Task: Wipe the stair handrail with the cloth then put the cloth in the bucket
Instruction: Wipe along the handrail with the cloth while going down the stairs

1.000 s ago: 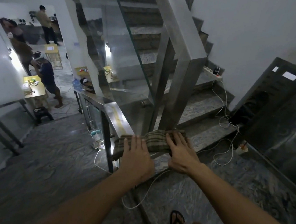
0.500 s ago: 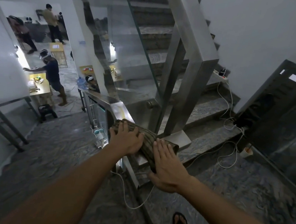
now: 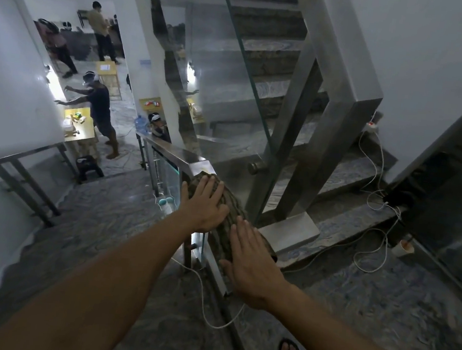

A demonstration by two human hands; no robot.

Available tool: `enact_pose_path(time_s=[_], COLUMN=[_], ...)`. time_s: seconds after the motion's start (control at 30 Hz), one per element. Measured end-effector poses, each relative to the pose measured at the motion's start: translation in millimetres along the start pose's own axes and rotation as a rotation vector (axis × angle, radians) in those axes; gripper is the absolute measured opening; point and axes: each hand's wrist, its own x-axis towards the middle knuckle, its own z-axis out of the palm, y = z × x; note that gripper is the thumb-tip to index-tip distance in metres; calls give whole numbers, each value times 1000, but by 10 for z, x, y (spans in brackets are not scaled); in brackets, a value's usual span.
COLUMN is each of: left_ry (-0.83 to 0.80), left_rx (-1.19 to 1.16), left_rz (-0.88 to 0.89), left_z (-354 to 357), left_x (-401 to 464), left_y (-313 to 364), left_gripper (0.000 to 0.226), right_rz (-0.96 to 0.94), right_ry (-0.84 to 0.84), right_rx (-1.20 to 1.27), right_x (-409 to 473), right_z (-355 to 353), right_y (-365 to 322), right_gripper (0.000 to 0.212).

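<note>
While both palms lie flat on the cloth [image 3: 227, 228], neither grip closes around anything: the left hand [image 3: 206, 206] and the right hand [image 3: 249, 265] have their fingers stretched out and spread, pressing the fabric down rather than pinching it. Directly under both palms the striped cloth is draped over the top of the steel handrail [image 3: 196, 165], its long axis following the rail, which runs away from the person and to the left. Of the two, the left hand sits farther along, on the far end of the cloth; the right hand rests on the near end, closer to the body. Beyond the left fingertips a bare, shiny stretch of rail shows, so I judge the wiping to be mid-stroke, with that unwiped length straight ahead of the leading hand. To the right of the grip a slanted steel post [image 3: 341, 146] and glass panel [image 3: 227, 89] rise with the next flight of stairs. Below the right hand a white cable [image 3: 204, 306] loops along the floor [image 3: 381, 304].

No bucket is visible anywhere, so I cannot tell which way it lies. The only container I can make out is a small cup [image 3: 403, 247] on the floor well off to the right; its contents are too small to tell.
</note>
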Motion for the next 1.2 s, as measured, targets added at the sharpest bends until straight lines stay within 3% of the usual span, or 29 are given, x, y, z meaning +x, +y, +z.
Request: enact_pose_path(time_s=[0.07, 0.2, 0.4, 0.77, 0.9, 1.0, 1.2], left_ry=[27, 26, 17, 96, 279, 403, 427], left_rx=[15, 16, -55, -317, -595, -669, -674], left_rz=[9, 37, 66, -25, -153, -272, -423], left_z=[23, -13, -120, -328, -393, -404, -384], left_x=[66, 229, 416, 721, 741, 688, 401], left_y=[-46, -139, -293, -508, -561, -591, -675], left_gripper=[65, 66, 63, 52, 34, 31, 28], right_rz=[44, 97, 134, 127, 98, 53, -84], right_ry=[4, 44, 15, 54, 43, 18, 33], right_rx=[10, -5, 5, 22, 26, 16, -55], right_x=[83, 257, 575, 1117, 1330, 1446, 1392], right_z=[41, 78, 35, 25, -13, -52, -57], right_y=[-82, -149, -173, -133, -108, -77, -57], right_gripper=[89, 71, 82, 71, 73, 73, 74])
